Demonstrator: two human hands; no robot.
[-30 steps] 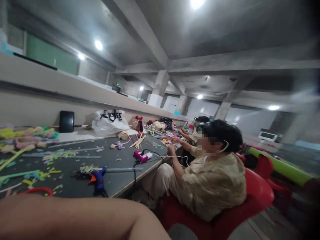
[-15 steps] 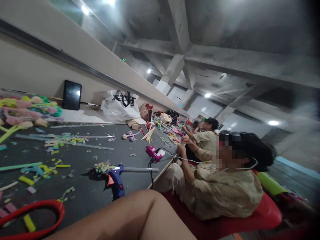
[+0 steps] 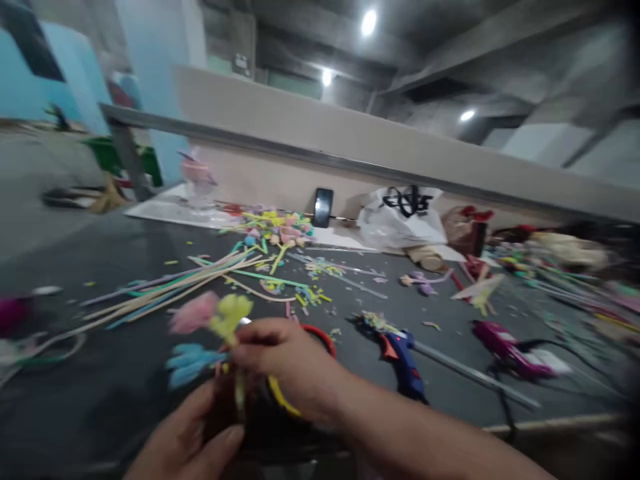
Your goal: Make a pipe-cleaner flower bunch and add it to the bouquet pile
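Note:
My left hand (image 3: 185,437) is curled around the lower stems of a small bunch of fuzzy flowers, apparently pipe cleaner. Above it, my right hand (image 3: 285,363) pinches the stem just under the yellow flower (image 3: 231,315). A pink flower (image 3: 194,313) and a blue flower (image 3: 190,363) stick out to the left of my fingers. Behind my right hand lies a pair of scissors with red and yellow handles (image 3: 326,339), partly covered. Motion blurs the hands and flowers.
Loose pipe cleaners (image 3: 185,287) and a pile of finished flowers (image 3: 285,230) lie on the dark table. To the right are a blue glue gun (image 3: 407,367) and a magenta power box (image 3: 510,350) with cords. A phone (image 3: 323,208) and white bag (image 3: 400,227) stand behind.
The view has swung left from the neighbouring workers to the table before me. Both my hands and the flowers now show; before, only a bent arm was visible.

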